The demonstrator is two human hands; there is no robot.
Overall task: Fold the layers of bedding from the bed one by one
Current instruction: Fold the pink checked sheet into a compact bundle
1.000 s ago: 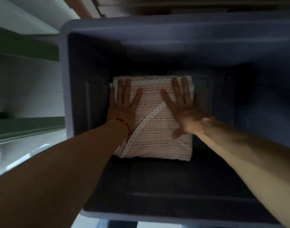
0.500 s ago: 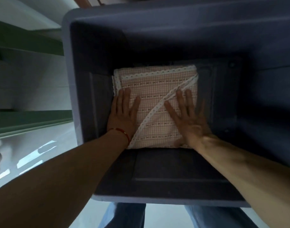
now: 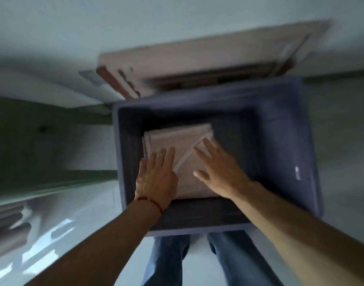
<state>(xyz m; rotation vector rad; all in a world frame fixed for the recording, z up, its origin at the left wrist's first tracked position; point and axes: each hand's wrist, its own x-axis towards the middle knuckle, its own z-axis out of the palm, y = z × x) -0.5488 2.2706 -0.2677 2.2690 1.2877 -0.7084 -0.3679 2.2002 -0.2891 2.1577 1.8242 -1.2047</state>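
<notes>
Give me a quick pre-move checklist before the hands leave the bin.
1. Folded bedding inside the blue bin: ok.
2. Bedding flat on the bin floor: ok, lace edge runs diagonally.
3. Left hand fingers straight, no grip: ok.
4. Right hand fingers spread, no grip: ok.
5. Hands touching or just above the fabric: cannot tell, blurred.
6. Room beside the bedding on the right: ok.

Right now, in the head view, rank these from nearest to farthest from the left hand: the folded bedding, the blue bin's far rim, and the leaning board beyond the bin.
From the left hand:
1. Folded bedding, beneath its fingers, inside the bin.
2. Blue bin's far rim, ahead.
3. Leaning board, beyond the bin.
</notes>
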